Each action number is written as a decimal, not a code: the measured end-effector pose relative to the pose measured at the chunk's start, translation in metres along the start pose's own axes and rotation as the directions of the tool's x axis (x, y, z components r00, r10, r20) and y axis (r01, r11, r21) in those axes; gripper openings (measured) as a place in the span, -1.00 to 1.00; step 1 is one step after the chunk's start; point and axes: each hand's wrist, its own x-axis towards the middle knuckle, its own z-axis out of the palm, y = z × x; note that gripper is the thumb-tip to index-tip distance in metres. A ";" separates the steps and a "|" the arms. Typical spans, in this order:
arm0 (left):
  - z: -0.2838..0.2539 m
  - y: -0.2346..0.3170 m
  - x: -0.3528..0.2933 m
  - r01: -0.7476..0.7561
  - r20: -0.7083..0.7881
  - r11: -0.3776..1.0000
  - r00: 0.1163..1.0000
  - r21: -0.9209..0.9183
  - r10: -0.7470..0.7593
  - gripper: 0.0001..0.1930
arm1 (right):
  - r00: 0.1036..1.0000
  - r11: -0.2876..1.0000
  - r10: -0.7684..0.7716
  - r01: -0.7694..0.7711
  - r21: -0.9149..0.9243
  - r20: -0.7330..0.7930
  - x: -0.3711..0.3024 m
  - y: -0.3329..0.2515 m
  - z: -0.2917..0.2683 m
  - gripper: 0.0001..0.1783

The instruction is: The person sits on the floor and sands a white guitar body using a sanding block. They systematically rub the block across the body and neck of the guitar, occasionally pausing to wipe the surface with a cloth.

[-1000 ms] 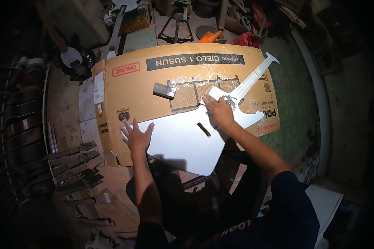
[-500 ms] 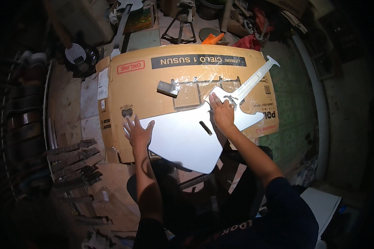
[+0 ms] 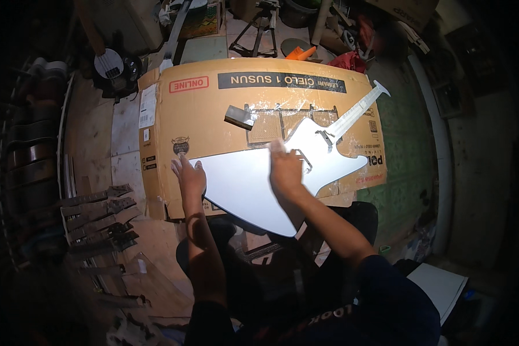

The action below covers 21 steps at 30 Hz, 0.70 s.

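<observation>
A white, unfinished electric guitar body with its neck (image 3: 242, 184) lies flat on a cardboard box, the neck pointing to the far right. My left hand (image 3: 191, 179) rests on the body's left corner, thumb and fingers apart. Over the middle of the body is my right hand (image 3: 286, 170), its fingers smeared by motion; whether they hold anything is hidden. Dark cavities show in the body, one (image 3: 325, 138) near the neck joint and another partly behind my right hand. A dark rectangular block (image 3: 239, 117) sits on the cardboard beyond the guitar.
The brown cardboard box (image 3: 181, 115) covers the work surface. Guitar necks (image 3: 106, 222) are stacked at the left, beside a row of dark curved bodies (image 3: 34, 138). Another stringed instrument (image 3: 109, 66) stands far left. A black stand (image 3: 259, 32) and an orange object (image 3: 300, 53) lie beyond the box.
My right hand has slid left and nearer, from beside the neck joint to the middle of the body, uncovering the cavity there. My left hand stays at the corner with its fingers less spread.
</observation>
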 end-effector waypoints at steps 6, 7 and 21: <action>-0.002 0.002 0.004 0.040 -0.009 0.998 0.999 -0.046 -0.040 -0.27 | 0.987 0.989 -0.149 0.149 -0.016 -0.051 0.003 -0.011 0.009 -0.40; -0.004 0.001 0.006 0.047 -0.009 0.997 0.999 -0.066 -0.048 -0.27 | 0.990 0.991 -0.127 0.124 -0.053 -0.066 0.003 0.005 0.007 -0.41; -0.019 -0.015 0.011 0.048 -0.056 0.804 0.993 -0.592 -0.101 -0.23 | 0.995 0.994 -0.097 0.098 0.056 -0.029 0.001 -0.044 0.006 -0.37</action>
